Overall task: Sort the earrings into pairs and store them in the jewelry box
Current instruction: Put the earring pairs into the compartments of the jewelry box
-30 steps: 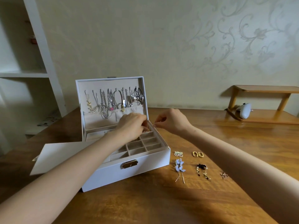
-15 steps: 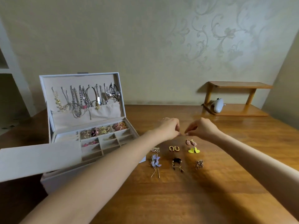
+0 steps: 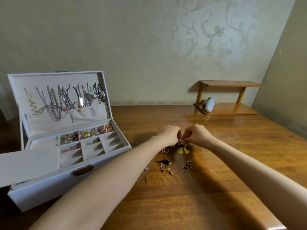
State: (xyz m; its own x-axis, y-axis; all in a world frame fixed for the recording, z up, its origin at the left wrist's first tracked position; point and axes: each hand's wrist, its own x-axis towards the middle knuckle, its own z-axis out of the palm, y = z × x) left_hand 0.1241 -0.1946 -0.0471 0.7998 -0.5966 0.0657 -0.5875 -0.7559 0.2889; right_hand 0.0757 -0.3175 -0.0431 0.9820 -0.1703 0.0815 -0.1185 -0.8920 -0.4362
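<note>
Easily dropped: a tiny pair pinched over a crowded table

Both hands meet at the far end of the laid-out earrings. The left hand [image 3: 169,135] and the right hand [image 3: 198,134] have their fingers curled and tips together, pinching at the pink earrings [image 3: 182,143] just above the table [image 3: 224,180]. The pieces are so small that I cannot tell whether each hand holds one or both work on the same piece.

That thin fingertip grip is the first risk. A slip would probably drop a pink earring onto the yellow heart earrings [image 3: 183,151] just beneath and muddle pairs that are already sorted.

The left forearm is the second risk. It passes over the gold hoop earrings [image 3: 164,150] and hides most of the blue flower earrings [image 3: 146,169]. A low sweep toward the jewelry box [image 3: 49,185] could drag either pair out of place or nudge the black earrings [image 3: 165,166] close by.

The open box stands well apart to the left, so the carry crosses bare wood, where a dropped piece may bounce away. Its back compartments already hold pairs, and a careless release there would mix sets. The empty front compartments look safer.
</note>
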